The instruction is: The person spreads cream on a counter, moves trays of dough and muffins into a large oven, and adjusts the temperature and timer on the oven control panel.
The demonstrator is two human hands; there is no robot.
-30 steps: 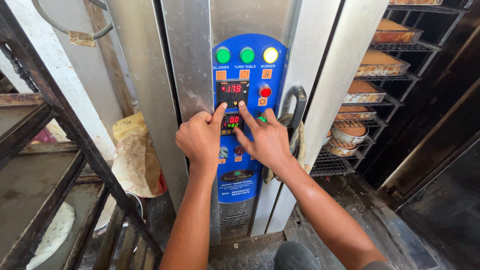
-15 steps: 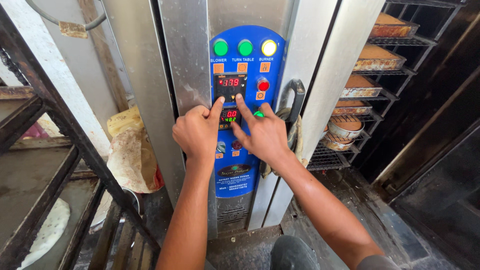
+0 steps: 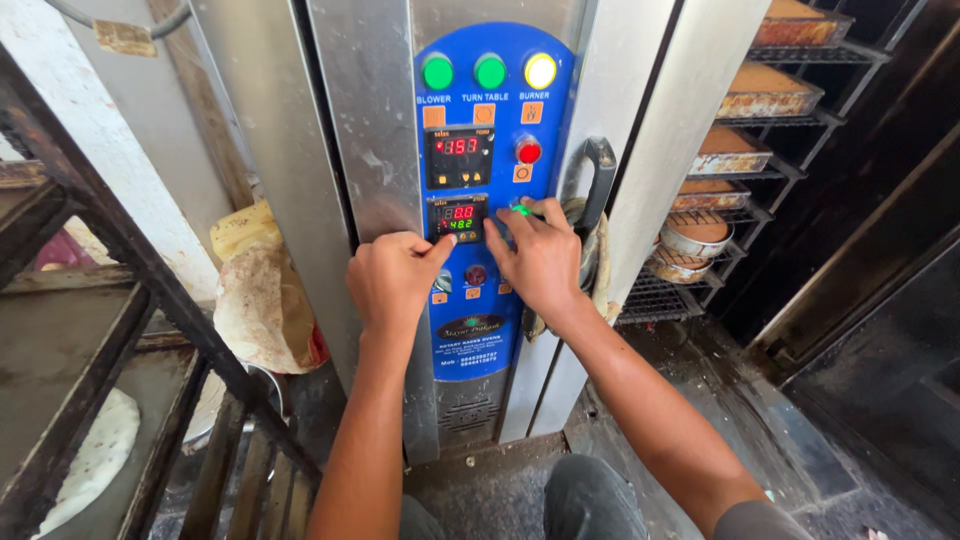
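- You are reaching both arms forward and up to the blue panel (image 3: 490,200) on the steel oven (image 3: 370,130), forearms nearly parallel, wrists slightly raised.
- Your left hand (image 3: 392,280) is resting knuckles-out against the panel, fingers curled loosely, the index finger stretching up to touch the lower left corner of the lower display (image 3: 457,217). It is gripping nothing.
- Your right hand (image 3: 540,262) is lying flat on the panel's right side, fingers spread and open, fingertips pressing just beside the lower display; a small green glow (image 3: 520,210) is showing between two fingers. It is also holding nothing.
- The panel is sitting upright between the oven's left steel wall and its door (image 3: 650,150), whose black handle (image 3: 598,180) is standing just beside your right hand.
- Counting on the panel: three round lamps along the top, two green (image 3: 437,72) and one yellow (image 3: 540,70); two digital displays, the upper display (image 3: 459,156) above the lower one, both glowing red digits; one red button (image 3: 528,151) beside the upper display.
- Below your hands one small dark knob (image 3: 475,274) is peeking out between them.
- To the right, a rack (image 3: 790,120) is carrying at least five trays (image 3: 768,88) of baked goods, stacked one above another.
- To the left, a dark metal frame (image 3: 110,250) is crossing the view, with a crumpled sack (image 3: 262,300) lying near the oven's foot.
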